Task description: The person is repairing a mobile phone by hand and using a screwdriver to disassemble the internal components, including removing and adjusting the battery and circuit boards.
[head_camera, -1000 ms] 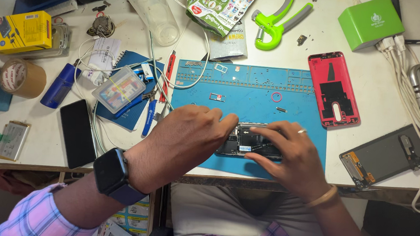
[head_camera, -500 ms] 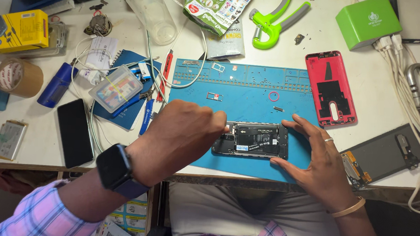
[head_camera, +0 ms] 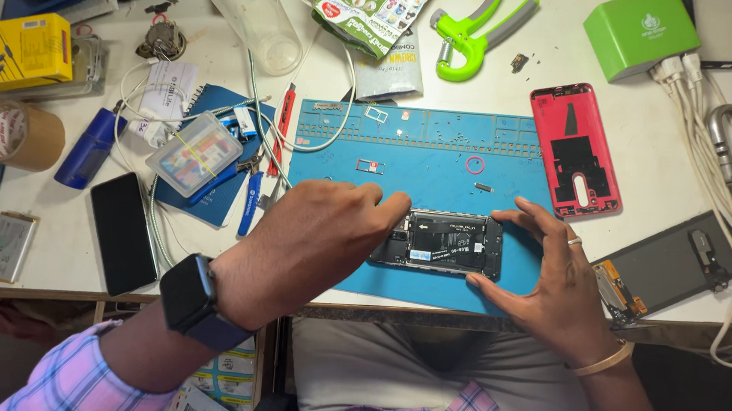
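Since a moment ago the right hand (head_camera: 550, 274) has slid off the top of the opened phone (head_camera: 442, 243) to its right end, so the dark innards now show plainly. From the head view, that hand is spread wide, fingers curving over the far corner and thumb against the near edge, steadying rather than gripping. The left hand (head_camera: 317, 232) (dark watch on the wrist) lies knuckles-up over the phone's left end, fingers curled down onto it; whether they pinch anything I cannot tell. The phone lies flat, lengthwise, near the front edge of the blue work mat (head_camera: 438, 163). A red back cover (head_camera: 576, 151) rests just off the mat's right side, a black phone (head_camera: 124, 231) lies well apart to the left, and a green hand grip (head_camera: 472, 33) sits beyond the mat.
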